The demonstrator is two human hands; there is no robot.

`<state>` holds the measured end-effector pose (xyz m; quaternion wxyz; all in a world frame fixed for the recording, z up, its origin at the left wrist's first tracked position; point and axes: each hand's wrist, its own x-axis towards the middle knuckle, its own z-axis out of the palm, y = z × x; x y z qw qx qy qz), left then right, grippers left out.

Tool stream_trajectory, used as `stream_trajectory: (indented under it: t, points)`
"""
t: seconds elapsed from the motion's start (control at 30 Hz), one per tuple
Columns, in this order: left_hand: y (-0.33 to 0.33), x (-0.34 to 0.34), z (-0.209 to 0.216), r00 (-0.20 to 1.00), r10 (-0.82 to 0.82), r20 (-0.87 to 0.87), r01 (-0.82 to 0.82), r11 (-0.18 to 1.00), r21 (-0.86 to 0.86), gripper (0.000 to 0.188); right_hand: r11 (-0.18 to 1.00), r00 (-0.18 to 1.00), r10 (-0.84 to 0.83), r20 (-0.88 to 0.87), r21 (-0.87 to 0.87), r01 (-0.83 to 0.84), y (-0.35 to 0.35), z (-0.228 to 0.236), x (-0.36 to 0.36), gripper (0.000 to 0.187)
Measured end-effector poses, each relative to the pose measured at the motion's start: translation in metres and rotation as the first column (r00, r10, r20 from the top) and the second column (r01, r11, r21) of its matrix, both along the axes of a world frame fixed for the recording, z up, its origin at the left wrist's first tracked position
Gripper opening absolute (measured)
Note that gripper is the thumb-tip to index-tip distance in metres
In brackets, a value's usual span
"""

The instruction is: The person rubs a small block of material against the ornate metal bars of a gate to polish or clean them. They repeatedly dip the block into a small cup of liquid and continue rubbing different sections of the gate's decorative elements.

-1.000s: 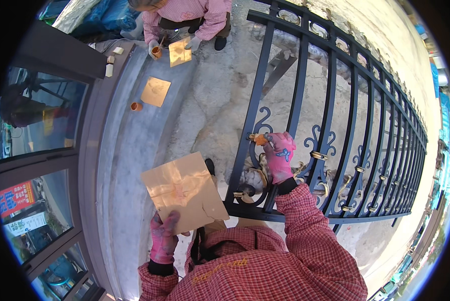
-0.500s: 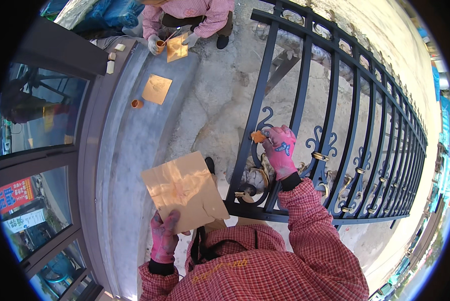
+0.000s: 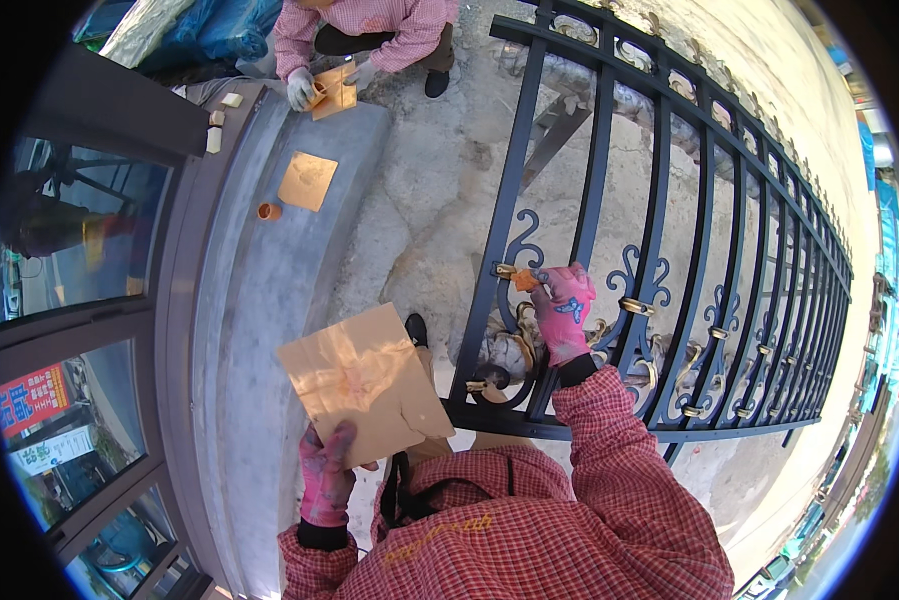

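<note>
In a pink glove, my left hand point(image 3: 326, 475) grips the lower left edge of a square of brown cardboard point(image 3: 361, 425), which has a glossy gold smear across its middle. My right hand point(image 3: 565, 312), also in a pink glove, pinches a small orange-gold piece of sponge or cloth point(image 3: 524, 281); its exact kind is hard to make out. That piece is at a gold collar point(image 3: 504, 270) joining a scroll to the end bar of a dark metal fence panel point(image 3: 481, 325). Part of the scroll below shows gold too.
A co-worker point(image 3: 394, 30) crouches at the far left with gold-smeared cardboard point(image 3: 335, 92) and a small cup point(image 3: 316, 97). Another gold-smeared card point(image 3: 307, 181) and an orange cup point(image 3: 268, 211) rest on the grey ledge point(image 3: 269, 300) beside glass doors point(image 3: 79, 230).
My right hand has shifted slightly down, and the gold collar now shows beside the piece it pinches. My left hand keeps the cardboard nearly still. The co-worker's cup has tilted toward their cardboard.
</note>
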<state>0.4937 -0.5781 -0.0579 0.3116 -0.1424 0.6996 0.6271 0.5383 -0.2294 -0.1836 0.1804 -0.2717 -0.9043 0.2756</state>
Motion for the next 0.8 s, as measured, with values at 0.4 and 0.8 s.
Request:
stream_trajectory:
  t: [0.4, 0.8]
  points:
    - [0.022, -0.006, 0.012, 0.994, -0.064, 0.083, 0.06, 0.997, 0.055, 0.034, 0.895, 0.989, -0.088, -0.122, -0.446, 0.025, 0.004, 0.021, 0.012, 0.021]
    - [0.07, 0.009, 0.015, 0.983, -0.118, 0.142, 0.094, 0.981, 0.17, 0.028, 0.135, 0.984, 0.062, -0.165, -0.976, -0.172, -0.031, 0.128, 0.012, 0.036]
